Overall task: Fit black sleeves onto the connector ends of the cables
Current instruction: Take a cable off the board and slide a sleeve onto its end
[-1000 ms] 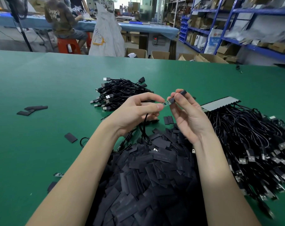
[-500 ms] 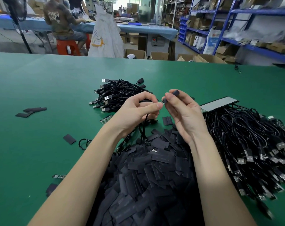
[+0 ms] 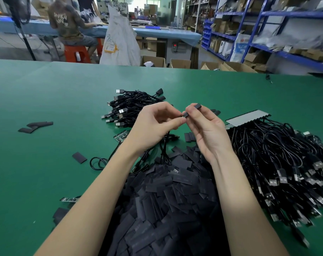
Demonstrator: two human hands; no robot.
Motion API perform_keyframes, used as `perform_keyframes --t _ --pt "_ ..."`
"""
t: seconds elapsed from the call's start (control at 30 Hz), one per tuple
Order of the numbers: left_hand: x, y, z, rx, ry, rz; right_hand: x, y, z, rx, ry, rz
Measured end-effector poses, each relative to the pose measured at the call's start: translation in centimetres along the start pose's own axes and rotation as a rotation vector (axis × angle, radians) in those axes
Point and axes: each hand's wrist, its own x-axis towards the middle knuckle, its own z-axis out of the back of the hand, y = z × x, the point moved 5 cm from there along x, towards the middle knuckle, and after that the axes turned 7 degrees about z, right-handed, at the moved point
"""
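Broadly, a green table [image 3: 46, 100] fills the scene, with a heap of flat black sleeves [image 3: 166, 209] at the near centre, a large tangle of cables [image 3: 279, 163] at near right and a smaller bundle [image 3: 131, 106] farther off, left of centre. Above the heap a person's two hands meet. The left hand [image 3: 153, 126] has its fingers curled, thumb and forefinger pinching a cable's connector end [image 3: 184, 116], the cable [image 3: 164, 146] hanging down from the palm to the heap. The right hand [image 3: 207, 130] pinches a sleeve [image 3: 191, 110] between thumb and fingertips, its near mouth touching the connector end and its far end poking out past the fingertips. The sleeve appears only just started onto the end, so the risk is that it catches at the edge or buckles if pushed at an angle, or that the small end slips from the left pinch under the push. How far the end sits inside the sleeve cannot be told, since the fingertips cover the join and only a glint shows. Loose sleeves [image 3: 35, 126] lie at far left, a small circuit board [image 3: 121, 136] beside the left wrist. The near edge of the heap is cut off by the frame.
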Motion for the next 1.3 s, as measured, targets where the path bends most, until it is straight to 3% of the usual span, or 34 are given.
perform_keyframes --t 0.23,0.7,1.3 --pt "0.03 0.21 0.27 -0.041 -0.032 -0.001 -0.06 -0.22 0.0 0.08 -0.07 -0.003" --pt "0.03 -0.16 0.38 -0.038 -0.113 -0.057 0.1 -0.15 -0.31 0.053 0.011 -0.01" --pt "-0.09 -0.19 0.44 -0.002 -0.065 -0.09 -0.14 -0.29 -0.13 0.014 0.042 -0.011"
